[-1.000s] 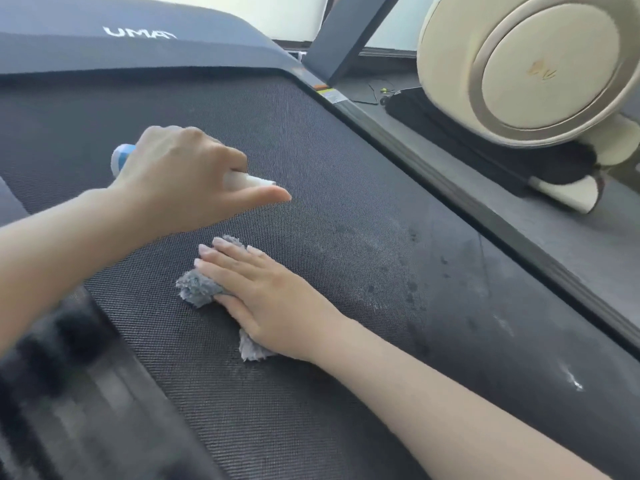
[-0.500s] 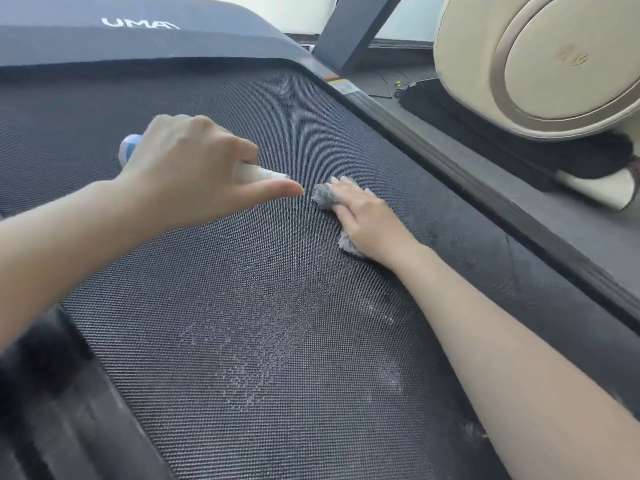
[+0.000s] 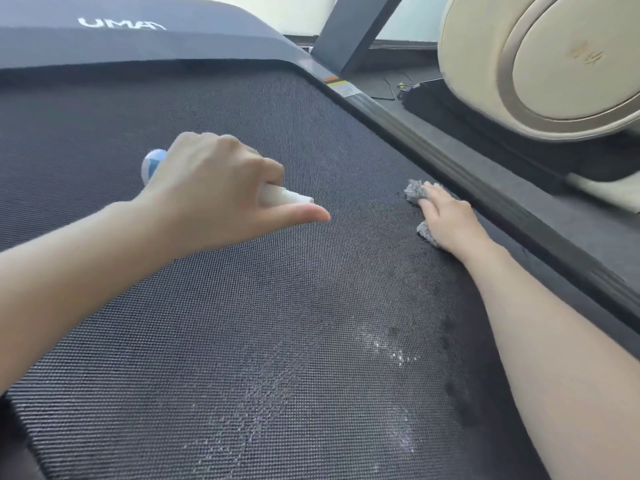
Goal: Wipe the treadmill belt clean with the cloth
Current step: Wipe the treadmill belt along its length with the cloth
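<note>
The black textured treadmill belt fills most of the view, with wet streaks and pale specks toward the lower right. My right hand presses flat on a small grey fluffy cloth near the belt's right edge; the cloth shows only beyond my fingertips and beside my palm. My left hand hovers over the middle of the belt and grips a white spray bottle with a blue and white end, its nozzle pointing right.
A dark side rail runs along the belt's right edge. Beyond it stands a large cream machine with a round cover on a black base. The dark motor hood with white lettering lies at the far end, and a slanted upright rises there.
My right hand has slid the cloth from the left-middle of the belt across to its right edge. My left hand with the bottle has stayed roughly in place.
</note>
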Demonstrator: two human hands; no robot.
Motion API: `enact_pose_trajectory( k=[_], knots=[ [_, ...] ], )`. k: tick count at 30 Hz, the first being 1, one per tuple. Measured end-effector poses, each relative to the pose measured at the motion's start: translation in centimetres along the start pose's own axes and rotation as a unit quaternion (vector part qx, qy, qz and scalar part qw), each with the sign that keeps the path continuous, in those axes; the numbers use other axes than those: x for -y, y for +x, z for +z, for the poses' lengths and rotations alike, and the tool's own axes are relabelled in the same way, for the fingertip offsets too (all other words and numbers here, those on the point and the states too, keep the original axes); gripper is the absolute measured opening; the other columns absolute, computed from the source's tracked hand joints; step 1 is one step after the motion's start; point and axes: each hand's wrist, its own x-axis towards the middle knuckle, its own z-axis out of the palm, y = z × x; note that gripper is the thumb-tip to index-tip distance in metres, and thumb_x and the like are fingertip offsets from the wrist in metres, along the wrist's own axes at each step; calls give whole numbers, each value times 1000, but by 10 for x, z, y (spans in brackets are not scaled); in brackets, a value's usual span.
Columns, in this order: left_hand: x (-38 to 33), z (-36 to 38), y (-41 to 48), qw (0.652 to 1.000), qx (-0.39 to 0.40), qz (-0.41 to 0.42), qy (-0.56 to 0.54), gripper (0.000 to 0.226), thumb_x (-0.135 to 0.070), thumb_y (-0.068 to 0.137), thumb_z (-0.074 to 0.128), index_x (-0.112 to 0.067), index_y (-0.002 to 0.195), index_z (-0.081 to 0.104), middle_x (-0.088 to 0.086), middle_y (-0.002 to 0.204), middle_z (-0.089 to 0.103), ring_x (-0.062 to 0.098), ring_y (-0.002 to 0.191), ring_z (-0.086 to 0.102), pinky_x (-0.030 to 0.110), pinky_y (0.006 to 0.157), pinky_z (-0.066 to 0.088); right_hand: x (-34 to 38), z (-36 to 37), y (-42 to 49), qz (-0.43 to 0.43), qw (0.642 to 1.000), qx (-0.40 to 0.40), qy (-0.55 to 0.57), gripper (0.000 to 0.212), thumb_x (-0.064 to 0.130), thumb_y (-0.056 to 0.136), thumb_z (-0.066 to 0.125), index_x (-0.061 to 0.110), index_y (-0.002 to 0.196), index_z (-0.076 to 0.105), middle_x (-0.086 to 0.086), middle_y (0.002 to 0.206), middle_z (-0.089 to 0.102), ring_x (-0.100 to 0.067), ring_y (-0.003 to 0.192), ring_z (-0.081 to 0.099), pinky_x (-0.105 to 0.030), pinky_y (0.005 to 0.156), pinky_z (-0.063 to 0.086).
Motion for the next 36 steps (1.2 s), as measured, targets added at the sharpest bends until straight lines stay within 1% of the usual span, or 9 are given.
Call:
enact_pose_trajectory(
  k=[6, 8, 10, 13, 17, 23, 28, 32, 36],
  knots=[
    [-7, 4, -2, 1000, -5, 11, 25, 77, -88, 71, 21, -18, 50, 45, -7, 48, 52, 20, 46, 53, 14, 50, 13, -22, -9, -1, 41, 999, -14, 3, 44, 25, 101, 33, 15, 143, 34, -3, 153, 26, -19, 142, 20, -24, 113, 10],
    [-9, 4, -2, 999, -7, 13, 30, 76, -86, 74, 23, -19, 49, 46, -9, 46, 52, 18, 44, 53, 13, 50, 11, -27, -12, -1, 55, 998, -13, -4, 44, 25, 101, 32, 15, 143, 34, -3, 153, 25, -23, 141, 21, -27, 113, 12],
    [-11, 4, -3, 999, -8, 15, 29, 74, -85, 74, 24, -19, 48, 45, -9, 45, 50, 17, 42, 51, 14, 49, 8, -31, -15, -3, 64, 998, -10, -17, 44, 26, 101, 31, 16, 144, 33, -3, 154, 24, -25, 141, 22, -31, 114, 14],
    [-11, 6, -4, 999, -8, 25, 18, 75, -85, 74, 21, -18, 48, 41, -7, 45, 49, 18, 41, 50, 17, 49, 5, -30, -16, -4, 60, 998, -5, -31, 44, 20, 101, 32, 10, 144, 31, -7, 153, 24, -23, 142, 20, -29, 112, 13],
    [-12, 8, -5, 999, -7, 32, 3, 76, -85, 75, 20, -17, 48, 41, -7, 44, 48, 19, 41, 48, 18, 49, 6, -24, -15, -10, 60, 997, -16, -35, 43, 19, 100, 35, 6, 141, 35, -13, 151, 29, -27, 140, 26, -31, 111, 17],
    [-13, 2, -5, 999, -8, 30, -8, 78, -88, 71, 21, -16, 51, 44, -5, 48, 52, 22, 48, 52, 19, 48, 9, -13, -11, -33, 56, 998, -11, -19, 44, 24, 99, 35, 12, 142, 36, -7, 153, 25, -22, 142, 21, -27, 111, 14],
    [-14, -11, -12, 999, -10, 30, -13, 77, -87, 71, 22, -16, 49, 40, -6, 48, 51, 21, 47, 49, 19, 49, 9, 18, -5, -62, 3, 1000, 16, 11, 45, 27, 99, 37, 20, 143, 33, 0, 154, 24, -18, 143, 17, -29, 113, 12],
    [-17, -21, -18, 999, -13, 30, -28, 76, -88, 69, 20, -16, 50, 38, -4, 50, 53, 23, 50, 50, 20, 48, 10, 60, 4, -102, -97, 994, 33, 46, 46, 28, 98, 41, 22, 143, 34, 3, 153, 25, -12, 143, 15, -32, 118, 12],
    [-26, -31, -27, 998, -14, 27, -52, 75, -88, 67, 18, -18, 51, 40, -1, 54, 56, 24, 54, 52, 23, 48, 13, 102, 15, -151, -206, 975, 50, 60, 48, 26, 97, 43, 18, 143, 33, 4, 153, 25, -3, 140, 8, -22, 116, 4]
  ],
)
